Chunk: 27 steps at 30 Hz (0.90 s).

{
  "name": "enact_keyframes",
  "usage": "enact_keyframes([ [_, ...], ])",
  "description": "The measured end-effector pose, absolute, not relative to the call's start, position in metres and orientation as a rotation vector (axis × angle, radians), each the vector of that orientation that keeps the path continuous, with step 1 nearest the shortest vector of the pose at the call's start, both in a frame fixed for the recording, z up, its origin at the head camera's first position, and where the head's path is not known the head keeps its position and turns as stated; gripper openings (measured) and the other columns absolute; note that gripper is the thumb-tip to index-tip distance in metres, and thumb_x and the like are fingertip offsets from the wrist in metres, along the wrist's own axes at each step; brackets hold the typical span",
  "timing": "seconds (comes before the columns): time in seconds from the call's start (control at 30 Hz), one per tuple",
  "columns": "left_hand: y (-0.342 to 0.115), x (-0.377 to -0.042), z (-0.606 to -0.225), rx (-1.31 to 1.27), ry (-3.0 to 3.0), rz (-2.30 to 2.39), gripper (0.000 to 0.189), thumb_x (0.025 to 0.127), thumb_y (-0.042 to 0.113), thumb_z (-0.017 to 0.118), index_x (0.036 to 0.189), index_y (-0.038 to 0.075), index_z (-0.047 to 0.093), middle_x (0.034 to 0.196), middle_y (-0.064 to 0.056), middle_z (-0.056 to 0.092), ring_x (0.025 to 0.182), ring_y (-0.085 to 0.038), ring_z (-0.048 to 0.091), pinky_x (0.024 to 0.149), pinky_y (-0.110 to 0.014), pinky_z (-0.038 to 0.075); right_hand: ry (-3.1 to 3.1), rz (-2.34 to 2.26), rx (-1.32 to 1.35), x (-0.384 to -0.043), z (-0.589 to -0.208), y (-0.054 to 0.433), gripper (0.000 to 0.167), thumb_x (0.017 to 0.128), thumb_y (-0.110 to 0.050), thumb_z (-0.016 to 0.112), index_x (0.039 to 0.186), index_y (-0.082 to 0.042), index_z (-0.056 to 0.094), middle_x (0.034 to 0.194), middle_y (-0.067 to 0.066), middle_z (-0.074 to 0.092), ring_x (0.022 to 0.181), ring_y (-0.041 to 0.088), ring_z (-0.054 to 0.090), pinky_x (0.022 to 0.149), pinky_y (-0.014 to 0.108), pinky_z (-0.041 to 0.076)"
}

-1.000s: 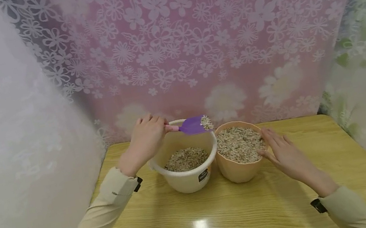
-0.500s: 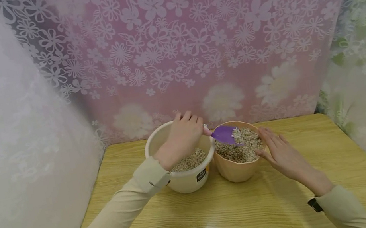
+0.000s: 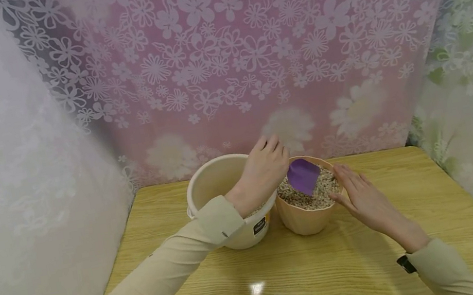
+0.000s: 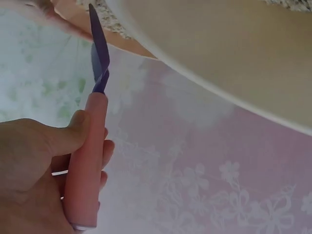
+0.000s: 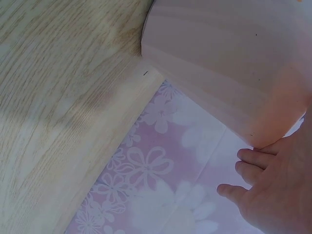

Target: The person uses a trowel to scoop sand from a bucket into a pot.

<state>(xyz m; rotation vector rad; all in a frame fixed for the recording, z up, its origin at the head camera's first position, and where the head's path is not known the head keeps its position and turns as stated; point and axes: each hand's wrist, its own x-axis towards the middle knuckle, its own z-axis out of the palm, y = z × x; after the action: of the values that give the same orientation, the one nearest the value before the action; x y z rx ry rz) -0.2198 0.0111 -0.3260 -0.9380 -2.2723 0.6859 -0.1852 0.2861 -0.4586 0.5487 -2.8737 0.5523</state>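
The left hand (image 3: pixel 264 170) is gripping the purple scoop (image 3: pixel 304 176) over the peach pot (image 3: pixel 307 220), while the right hand (image 3: pixel 370 203), stretched out flat, is touching the pot's side, maybe to keep it steady

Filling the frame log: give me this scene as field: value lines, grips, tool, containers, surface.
left grip: holds scoop by its pink handle
right grip: rests against right side of peach pot
scoop: purple blade tilted down over peach pot; no granules on its visible face
peach pot: granules close to rim
white bucket: left of pot; granules inside, mostly hidden
surface: wood-grain table
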Motion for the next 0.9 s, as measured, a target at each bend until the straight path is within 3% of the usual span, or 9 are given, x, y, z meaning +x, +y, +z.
enact_keyframes([
  [0.07,0.01,-0.22,-0.324,-0.919,-2.246,0.697,0.023,0.11,0.015,0.041,0.104,0.016,0.063,0.103,0.003,0.065,0.097,-0.016,0.046,0.089,-0.03,0.035,-2.88,0.557,0.552,-0.186,-0.458,0.286,0.079,0.106,-0.043,0.05,0.162,-0.002,0.01,0.165,0.025,0.019,0.152,0.042,0.016,0.117,0.064,0.017],
  [0.23,-0.002,-0.222,-0.315,-0.837,-2.275,0.611,0.02,0.108,0.029,0.048,0.112,0.015,0.062,0.11,0.002,0.064,0.104,-0.018,0.049,0.092,-0.031,0.037,-2.881,0.563,0.559,-0.186,-0.458,0.287,0.08,0.106,-0.043,0.05,0.162,-0.002,0.009,0.164,0.026,0.019,0.152,0.043,0.016,0.117,0.064,0.016],
  [0.43,-0.025,-0.224,-0.306,-0.762,-2.483,0.434,0.018,0.102,0.021,0.057,0.117,0.012,0.062,0.112,0.0,0.064,0.107,-0.019,0.05,0.092,-0.033,0.039,-2.856,0.535,0.565,-0.185,-0.457,0.286,0.079,0.106,-0.041,0.051,0.162,-0.003,0.012,0.163,0.027,0.022,0.151,0.044,0.019,0.117,0.064,0.016],
  [0.63,-0.059,-0.225,-0.307,-0.682,-2.484,0.267,0.017,0.104,0.022,0.052,0.106,0.009,0.062,0.105,-0.004,0.066,0.101,-0.023,0.053,0.086,-0.035,0.039,-2.848,0.471,0.581,-0.185,-0.457,0.287,0.079,0.105,-0.044,0.051,0.162,-0.003,0.014,0.164,0.026,0.021,0.152,0.041,0.018,0.119,0.062,0.015],
  [0.9,-0.107,-0.225,-0.315,-0.651,-2.542,0.172,0.008,0.103,0.014,0.058,0.101,0.009,0.063,0.098,-0.006,0.066,0.094,-0.026,0.051,0.083,-0.038,0.037,-2.841,0.407,0.638,-0.186,-0.449,0.287,0.083,0.104,-0.044,0.053,0.162,-0.003,0.01,0.166,0.024,0.016,0.153,0.039,0.015,0.118,0.063,0.014],
])
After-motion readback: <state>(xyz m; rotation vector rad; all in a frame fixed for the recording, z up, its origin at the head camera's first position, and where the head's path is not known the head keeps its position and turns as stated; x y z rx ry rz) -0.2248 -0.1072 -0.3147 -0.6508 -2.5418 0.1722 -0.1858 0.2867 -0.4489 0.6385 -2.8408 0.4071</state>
